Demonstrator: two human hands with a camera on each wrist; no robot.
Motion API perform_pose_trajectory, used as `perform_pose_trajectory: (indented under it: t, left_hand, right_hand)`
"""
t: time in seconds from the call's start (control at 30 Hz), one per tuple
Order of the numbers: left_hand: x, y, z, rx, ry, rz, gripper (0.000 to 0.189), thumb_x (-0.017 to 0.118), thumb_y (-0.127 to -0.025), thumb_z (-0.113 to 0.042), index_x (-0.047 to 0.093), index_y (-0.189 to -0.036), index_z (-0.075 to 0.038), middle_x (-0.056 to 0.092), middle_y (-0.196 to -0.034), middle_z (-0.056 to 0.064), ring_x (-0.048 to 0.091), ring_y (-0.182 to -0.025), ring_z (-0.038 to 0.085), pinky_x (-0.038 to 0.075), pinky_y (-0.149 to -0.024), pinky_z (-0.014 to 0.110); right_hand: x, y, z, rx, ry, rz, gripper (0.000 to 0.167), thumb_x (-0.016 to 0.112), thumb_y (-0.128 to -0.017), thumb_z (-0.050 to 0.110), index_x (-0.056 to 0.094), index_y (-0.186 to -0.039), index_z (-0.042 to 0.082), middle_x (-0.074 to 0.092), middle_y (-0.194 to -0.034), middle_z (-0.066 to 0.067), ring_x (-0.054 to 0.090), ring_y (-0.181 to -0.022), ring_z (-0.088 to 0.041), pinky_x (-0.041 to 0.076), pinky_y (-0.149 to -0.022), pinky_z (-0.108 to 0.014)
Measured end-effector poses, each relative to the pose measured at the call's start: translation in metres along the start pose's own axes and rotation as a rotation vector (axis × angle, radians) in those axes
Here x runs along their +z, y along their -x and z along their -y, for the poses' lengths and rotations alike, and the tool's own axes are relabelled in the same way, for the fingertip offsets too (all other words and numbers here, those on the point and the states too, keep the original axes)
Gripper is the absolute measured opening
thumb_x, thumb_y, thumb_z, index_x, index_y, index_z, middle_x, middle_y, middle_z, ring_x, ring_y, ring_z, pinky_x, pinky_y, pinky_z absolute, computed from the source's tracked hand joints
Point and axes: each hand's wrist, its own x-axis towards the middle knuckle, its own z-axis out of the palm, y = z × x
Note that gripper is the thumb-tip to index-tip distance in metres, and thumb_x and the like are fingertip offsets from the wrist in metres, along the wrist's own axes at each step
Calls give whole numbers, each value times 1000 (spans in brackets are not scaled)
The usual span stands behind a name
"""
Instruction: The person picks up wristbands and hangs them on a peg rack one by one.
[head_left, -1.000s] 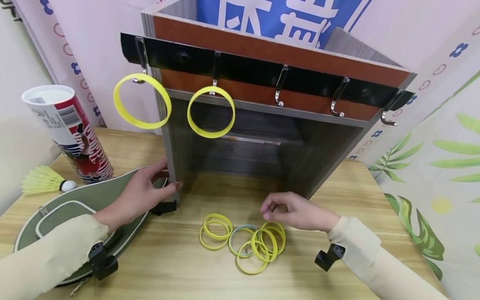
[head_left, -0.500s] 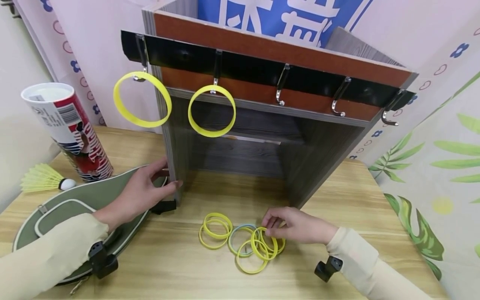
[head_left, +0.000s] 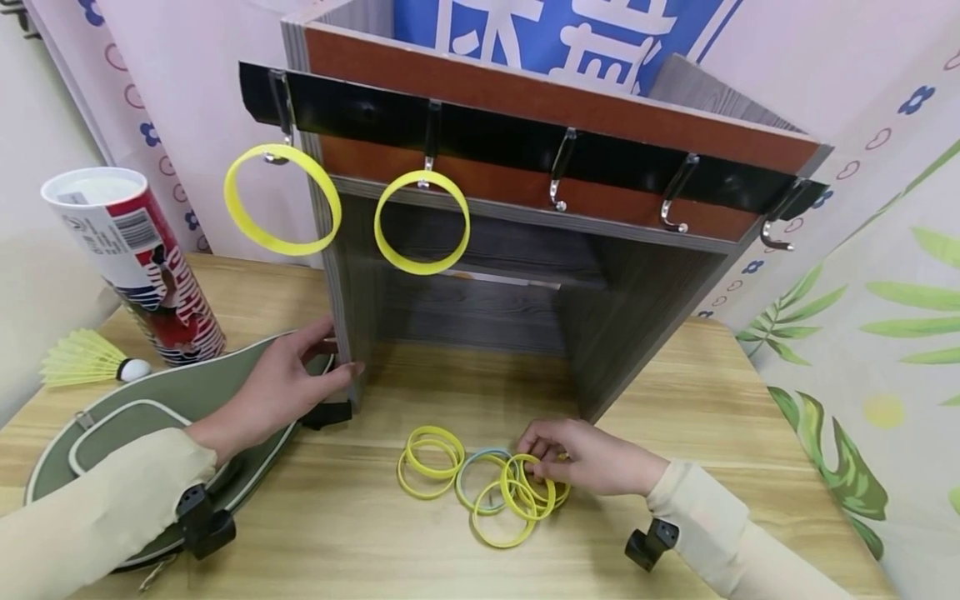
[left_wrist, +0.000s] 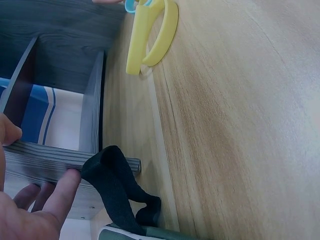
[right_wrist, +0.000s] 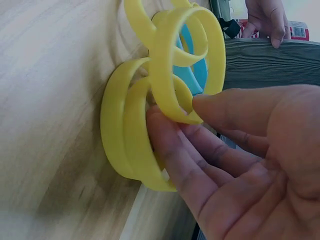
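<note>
My left hand (head_left: 273,392) grips the front edge of the grey wooden shelf's side panel (head_left: 345,333), with the thumb on its inner face. Beyond the pile's right side, my right hand (head_left: 588,457) reaches down to the table. Its thumb and fingers pinch the rim of a tilted yellow silicone wristband (right_wrist: 161,60). More yellow wristbands (right_wrist: 112,125) lie beside the fingers, and a blue wristband (right_wrist: 187,77) shows behind. Two yellow wristbands lie overlapped to the left (head_left: 435,452). Another hangs from the leftmost hook (head_left: 281,200), and one from the second hook (head_left: 422,223).
A black strip (head_left: 495,137) with several metal hooks runs along the shelf's top front. At the left stand a shuttlecock tube (head_left: 142,267), a yellow shuttlecock (head_left: 86,358) and a green racket bag (head_left: 150,433), whose black strap (left_wrist: 112,185) lies beside the panel.
My right hand has come down and slightly left into the wristband pile, and now pinches a yellow wristband. The left hand keeps its place on the panel.
</note>
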Motion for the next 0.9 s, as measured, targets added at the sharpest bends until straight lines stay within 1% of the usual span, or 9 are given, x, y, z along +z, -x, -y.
perform_pose_trajectory:
  t: [0.13,0.2,0.3,0.37,0.4,0.43,0.57,0.63,0.9]
  left_hand:
    - [0,0,0,6,-8,-2,57,70,-98,-11,53,-152,-11,71,-132,16,59,-106,-12,54,-89,15]
    - [0,-1,0,5,-13,-5,57,70,-97,-10,53,-152,-11,71,-132,16,63,-109,-3,54,-89,15]
    - [0,-1,0,4,-17,-5,58,69,-97,-10,53,-153,-11,71,-133,16,67,-115,17,54,-89,16]
    - [1,-1,0,3,-17,-5,58,70,-97,-11,53,-153,-11,71,-133,16,67,-117,24,54,-89,16]
    - [1,0,0,1,-16,-4,57,70,-98,-11,53,-153,-12,71,-133,16,67,-117,22,54,-88,15]
    - [1,0,0,1,-15,-4,57,70,-98,-11,53,-152,-12,71,-133,16,67,-115,18,53,-88,14]
    - [0,0,0,4,-9,-2,55,69,-98,-11,55,-151,-12,72,-131,15,61,-108,-7,52,-88,13]
    - [0,0,0,7,-8,-1,55,69,-98,-11,55,-151,-12,71,-131,16,58,-106,-13,53,-87,14]
    - [0,0,0,5,-17,3,57,70,-98,-13,53,-153,-12,71,-133,17,57,-106,-14,56,-87,19]
  right_hand:
    - [0,1,-3,-4,-44,-2,16,63,-101,3,66,-116,-1,75,-98,-14,70,-90,-12,58,-78,-24]
    - [0,1,-5,1,-69,-8,17,63,-101,3,67,-117,-2,75,-98,-15,70,-90,-12,58,-79,-24]
    - [0,2,-8,0,-96,-11,18,64,-101,3,67,-117,-3,75,-100,-17,70,-91,-11,59,-81,-24]
    - [0,3,-9,7,-113,-12,19,65,-100,3,67,-118,-3,75,-101,-18,71,-91,-10,59,-82,-24]
    - [-1,4,-10,5,-121,-10,20,66,-100,3,67,-118,-4,75,-102,-19,71,-92,-10,60,-83,-25]
    - [-2,4,-11,-2,-130,-7,20,66,-99,3,67,-118,-5,75,-102,-20,71,-92,-10,60,-84,-26]
    - [-6,7,-13,1,-171,2,23,65,-98,0,67,-119,-8,74,-106,-24,71,-92,-10,60,-87,-25]
    - [-8,9,-13,1,-196,12,24,65,-97,0,67,-119,-10,73,-108,-27,71,-93,-8,59,-87,-25]
    - [-13,15,-16,38,-322,33,31,65,-98,1,64,-125,-14,69,-111,-37,70,-95,-5,59,-84,-20]
